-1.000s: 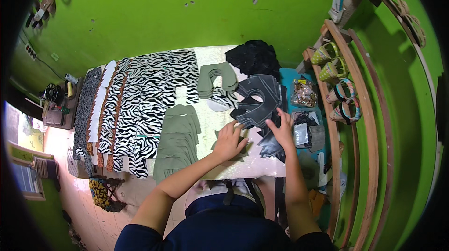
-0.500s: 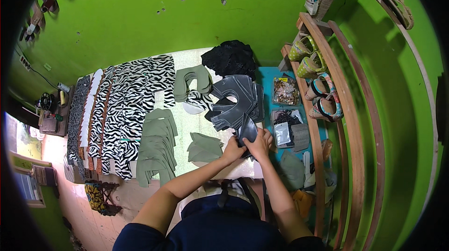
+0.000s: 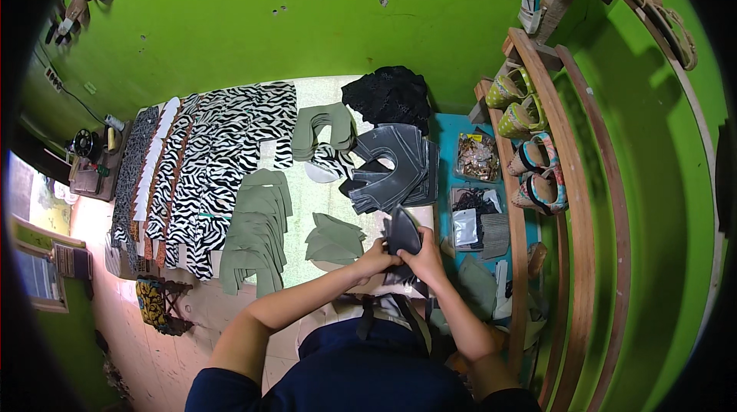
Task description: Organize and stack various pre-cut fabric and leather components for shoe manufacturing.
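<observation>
Between my two hands is a small stack of dark grey cut pieces (image 3: 403, 234), leaf-shaped and held upright near the table's front edge. My left hand (image 3: 376, 257) grips the stack's left side, and my right hand (image 3: 422, 255) closes around its right side with the thumb across the front. Just beyond lies a larger pile of dark grey curved pieces (image 3: 395, 163). Left of my left hand rests a fanned heap of olive green pieces (image 3: 335, 240). Whether the held pieces are leather or another sheet material I cannot tell.
Zebra-print pieces (image 3: 223, 143) overlap in rows at the left. Olive green U-shaped pieces (image 3: 257, 220) lie beside them. Black lacy fabric (image 3: 386, 97) is bunched at the back. On the right, a box of small metallic parts (image 3: 476, 156) stands near a wooden rack (image 3: 572, 205) holding sandals (image 3: 537, 186).
The held stack has come slightly nearer to me and stands more upright, its layers squeezed together. Both hands keep their grip. The whole view has shifted a little.
</observation>
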A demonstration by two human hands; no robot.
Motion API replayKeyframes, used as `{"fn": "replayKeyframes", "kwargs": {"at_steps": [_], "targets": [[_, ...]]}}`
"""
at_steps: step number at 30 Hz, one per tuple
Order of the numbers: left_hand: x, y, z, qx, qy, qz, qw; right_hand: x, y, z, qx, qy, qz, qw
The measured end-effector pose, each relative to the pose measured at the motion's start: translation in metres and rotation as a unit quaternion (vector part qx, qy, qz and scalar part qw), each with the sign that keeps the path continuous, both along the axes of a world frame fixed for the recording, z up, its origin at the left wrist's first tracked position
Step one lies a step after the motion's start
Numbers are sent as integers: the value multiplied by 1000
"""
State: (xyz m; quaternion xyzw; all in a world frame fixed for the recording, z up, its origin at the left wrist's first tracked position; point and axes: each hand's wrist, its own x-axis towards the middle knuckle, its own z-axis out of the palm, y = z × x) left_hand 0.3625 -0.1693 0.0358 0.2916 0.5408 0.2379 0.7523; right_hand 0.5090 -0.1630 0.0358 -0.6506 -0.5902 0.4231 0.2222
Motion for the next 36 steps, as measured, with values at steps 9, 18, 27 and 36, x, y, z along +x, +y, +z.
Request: {"fn": "replayKeyframes", "kwargs": {"at_steps": [9,18,27,36], "targets": [[-49,52,28,179,73,131,972,-23,122,29,-8,321,-41,946],[-104,64,7,188,212,37,958,-33,183,-47,214,-273,13,938],[-146,33,-31,309,365,-38,877,-48,161,-36,330,-394,116,850],[-144,21,-38,389,471,-307,730,-94,94,-19,275,-149,278,908]]}}
